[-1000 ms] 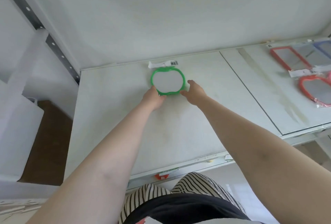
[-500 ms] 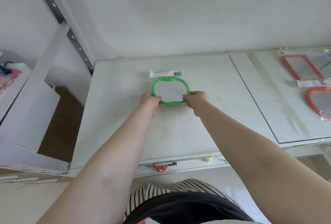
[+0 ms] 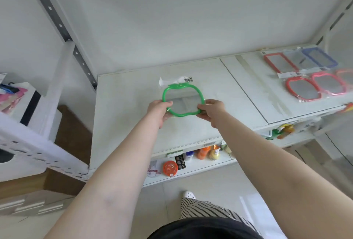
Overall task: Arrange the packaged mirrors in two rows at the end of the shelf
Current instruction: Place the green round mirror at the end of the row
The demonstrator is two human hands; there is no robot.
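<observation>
A green apple-shaped mirror (image 3: 181, 96) in clear packaging with a white barcode header is tilted up off the white shelf (image 3: 124, 105). My left hand (image 3: 157, 110) grips its lower left rim and my right hand (image 3: 211, 110) grips its lower right rim. At the shelf's far right lie several more packaged mirrors: a red rectangular mirror (image 3: 278, 63), a blue rectangular mirror (image 3: 319, 58), a red apple-shaped mirror (image 3: 303, 89) and a pink apple-shaped mirror (image 3: 329, 84).
A metal upright (image 3: 63, 28) bounds the shelf's left end. A lower shelf (image 3: 191, 175) holds small bottles and an orange round container (image 3: 170, 168). A white basket rack (image 3: 23, 130) stands at the left. The floor lies below.
Both hands have closed on the green mirror's lower rim and lifted and tilted it towards me. The camera has pulled back, so the lower shelf and floor show.
</observation>
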